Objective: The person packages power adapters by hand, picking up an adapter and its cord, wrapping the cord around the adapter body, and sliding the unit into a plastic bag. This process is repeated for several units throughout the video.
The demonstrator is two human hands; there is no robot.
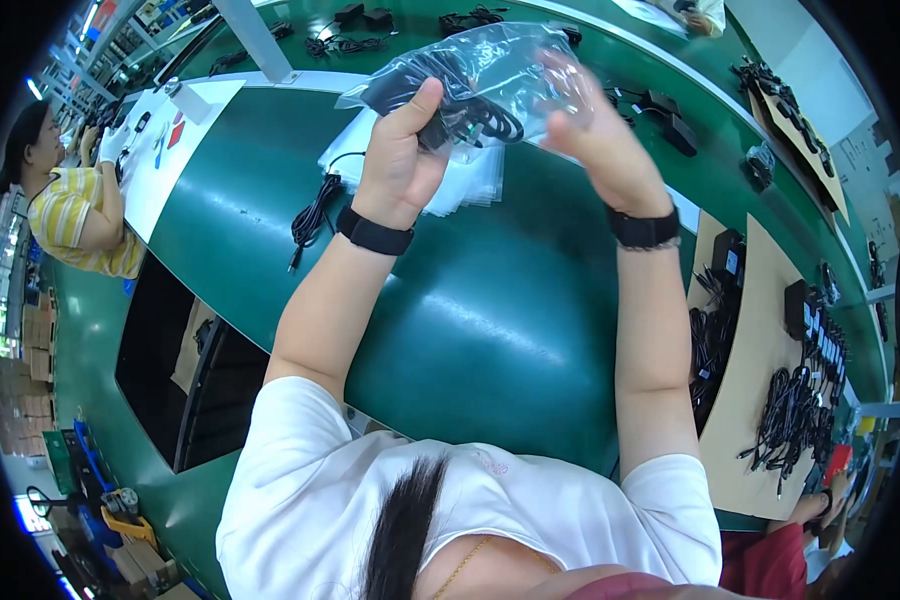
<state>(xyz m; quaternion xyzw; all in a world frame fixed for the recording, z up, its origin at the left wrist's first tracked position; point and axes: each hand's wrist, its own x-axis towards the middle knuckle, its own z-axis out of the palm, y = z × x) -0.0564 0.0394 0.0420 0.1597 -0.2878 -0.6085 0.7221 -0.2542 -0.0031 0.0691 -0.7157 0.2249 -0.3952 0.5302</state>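
My left hand [400,160] is closed on a clear plastic bag [515,60], thumb on top, lifted above the green table. Inside the bag are a black power adapter [395,92] and its coiled black cable [495,122]. At the bag's right end is my right hand [600,130], blurred by motion, with its thumb apart from the fingers; whether it touches the plastic is unclear. Beneath the held bag lies a stack of flat clear bags [482,183]. A bundled black cable [313,218] rests on the table left of my left wrist.
Cardboard sheets [740,370] with rows of black adapters and cables [795,410] stand at the right. More adapters [670,120] lie beyond a metal rail. A black bin [155,350] is below the table's left edge. A person in yellow stripes [80,215] works at the left.
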